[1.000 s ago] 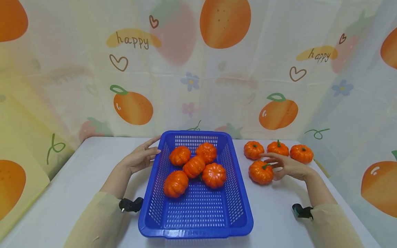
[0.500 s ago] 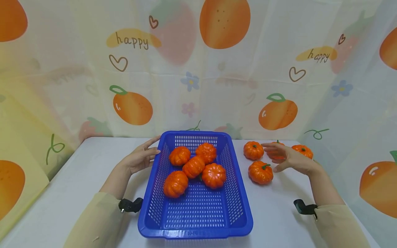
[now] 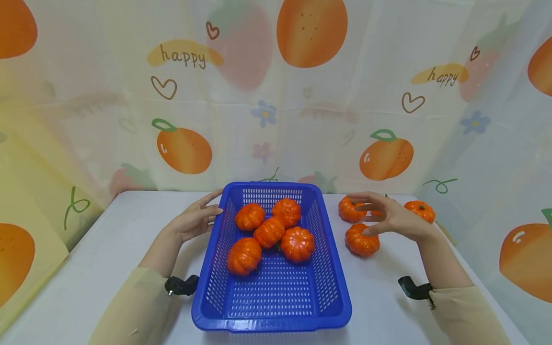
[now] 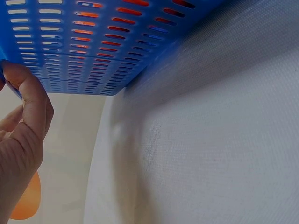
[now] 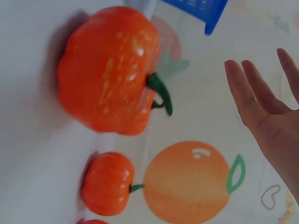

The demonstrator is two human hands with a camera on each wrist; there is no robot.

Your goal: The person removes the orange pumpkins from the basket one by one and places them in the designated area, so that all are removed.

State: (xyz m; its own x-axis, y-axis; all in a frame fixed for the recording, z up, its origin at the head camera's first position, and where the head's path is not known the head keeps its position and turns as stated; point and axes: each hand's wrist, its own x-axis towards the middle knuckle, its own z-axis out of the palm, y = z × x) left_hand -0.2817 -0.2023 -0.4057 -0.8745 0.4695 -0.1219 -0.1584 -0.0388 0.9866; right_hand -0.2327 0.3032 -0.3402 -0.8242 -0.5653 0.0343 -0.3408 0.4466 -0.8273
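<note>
A blue perforated plastic basket (image 3: 276, 323) stands on the table with several small orange pumpkins (image 3: 270, 232) inside. My left hand (image 3: 196, 220) holds the basket's left rim near its far end; in the left wrist view the bent thumb (image 4: 32, 100) lies at the rim. My right hand (image 3: 390, 218) hovers among the pumpkins right of the basket, fingers spread and nothing in them. Its thumb overlaps the nearest pumpkin (image 3: 360, 242), hiding the stem. Behind the fingers, another pumpkin (image 3: 348, 211) is partly covered. The right wrist view shows a large green-stemmed pumpkin (image 5: 110, 70) apart from the hand.
One more pumpkin (image 3: 420, 211) sits at the table's far right, and another is mostly hidden behind the right hand. The white table (image 3: 142, 215) ends at a fruit-print curtain (image 3: 293, 129) close behind the basket.
My right hand first draws up and back off the nearest pumpkin, then shifts left so its fingers overlap the far left one. The left hand and basket stay put.
</note>
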